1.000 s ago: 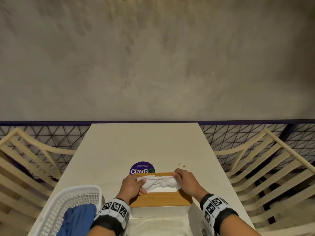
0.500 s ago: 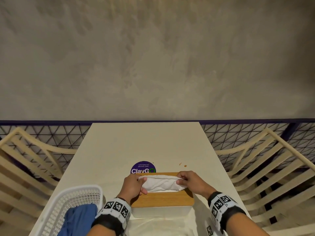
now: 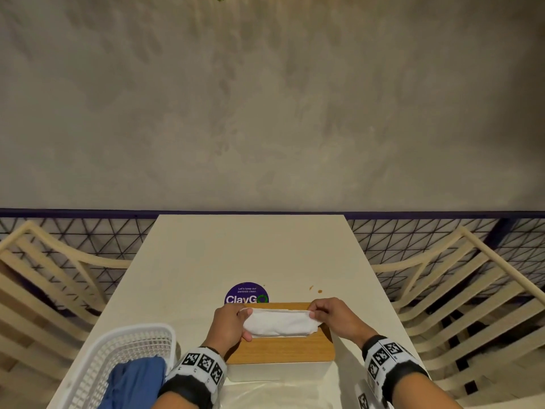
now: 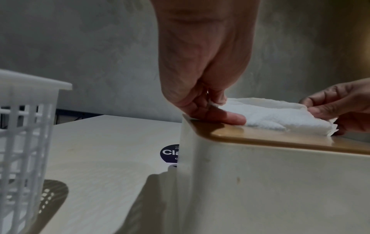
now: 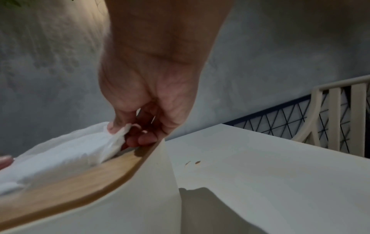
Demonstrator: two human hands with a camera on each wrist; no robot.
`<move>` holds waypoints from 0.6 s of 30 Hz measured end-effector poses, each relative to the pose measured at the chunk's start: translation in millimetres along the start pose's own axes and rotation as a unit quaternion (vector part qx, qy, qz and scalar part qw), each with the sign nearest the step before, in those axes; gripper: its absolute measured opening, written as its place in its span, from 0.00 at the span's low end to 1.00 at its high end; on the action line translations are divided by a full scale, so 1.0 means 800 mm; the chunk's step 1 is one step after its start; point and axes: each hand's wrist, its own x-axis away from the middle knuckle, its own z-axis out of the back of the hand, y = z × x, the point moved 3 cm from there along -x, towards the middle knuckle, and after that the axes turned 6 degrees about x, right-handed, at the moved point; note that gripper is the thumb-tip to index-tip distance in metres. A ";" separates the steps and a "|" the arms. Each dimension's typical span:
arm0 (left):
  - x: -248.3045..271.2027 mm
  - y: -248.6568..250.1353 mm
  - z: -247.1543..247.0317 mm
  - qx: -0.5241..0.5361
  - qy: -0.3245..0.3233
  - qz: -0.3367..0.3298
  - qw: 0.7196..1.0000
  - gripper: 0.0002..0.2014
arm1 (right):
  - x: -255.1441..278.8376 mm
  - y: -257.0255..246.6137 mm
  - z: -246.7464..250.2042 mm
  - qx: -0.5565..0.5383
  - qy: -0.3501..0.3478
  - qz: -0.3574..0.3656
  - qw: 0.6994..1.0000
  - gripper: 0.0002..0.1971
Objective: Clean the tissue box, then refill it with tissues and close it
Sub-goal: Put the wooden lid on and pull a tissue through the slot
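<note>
A white tissue box (image 3: 274, 370) with a wooden lid (image 3: 280, 349) stands at the table's near edge. A white tissue (image 3: 278, 323) sticks up through the lid's slot and spreads across it. My left hand (image 3: 233, 323) pinches the tissue's left end, thumb resting on the lid (image 4: 280, 139). My right hand (image 3: 330, 314) pinches its right end. In the left wrist view the left hand (image 4: 210, 104) grips the tissue (image 4: 270, 115) above the box (image 4: 260, 182). In the right wrist view the right hand (image 5: 128, 128) pinches the tissue (image 5: 66, 153) over the lid (image 5: 80, 178).
A white plastic basket (image 3: 118, 358) with a blue cloth (image 3: 135, 382) in it stands at the near left. A purple round sticker (image 3: 246, 293) lies just beyond the box, with small brown specks (image 3: 315, 289) to its right. Cream chairs (image 3: 460, 290) flank the table (image 3: 250, 252).
Both hands have drawn the tissue wider and flatter over the lid. My right hand slid right toward the box's right end; the left hand stayed at the left end.
</note>
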 end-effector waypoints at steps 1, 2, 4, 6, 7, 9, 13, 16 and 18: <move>0.000 0.001 0.000 0.001 0.000 -0.002 1.000 0.13 | -0.002 0.000 -0.001 0.005 0.010 0.001 1.000 0.19; 0.001 0.003 0.002 -0.001 0.000 0.000 1.000 0.11 | -0.003 0.000 -0.002 0.012 0.020 -0.003 1.000 0.19; 0.003 0.007 0.002 0.001 0.002 -0.002 1.000 0.09 | -0.003 0.001 -0.004 0.014 0.032 -0.008 0.999 0.20; 0.003 0.008 0.002 0.004 0.003 -0.002 1.000 0.10 | -0.001 0.001 -0.007 -0.005 0.044 -0.003 0.999 0.18; 0.002 0.006 0.002 0.004 0.004 -0.004 1.000 0.11 | 0.001 0.002 -0.007 -0.014 0.051 0.004 0.999 0.16; 0.003 0.004 0.003 0.006 0.009 -0.004 1.000 0.11 | 0.005 0.003 -0.004 -0.034 0.048 0.004 0.998 0.10; 0.009 0.008 0.012 0.038 0.045 -0.019 0.998 0.14 | 0.010 0.010 0.002 -0.039 0.025 -0.019 0.999 0.08; 0.017 0.011 0.019 0.025 0.048 -0.012 0.998 0.10 | 0.017 0.005 0.001 -0.035 0.039 -0.038 0.998 0.06; 0.022 0.019 0.031 0.016 0.061 -0.030 0.998 0.07 | 0.022 -0.002 0.011 -0.010 0.087 -0.043 0.995 0.05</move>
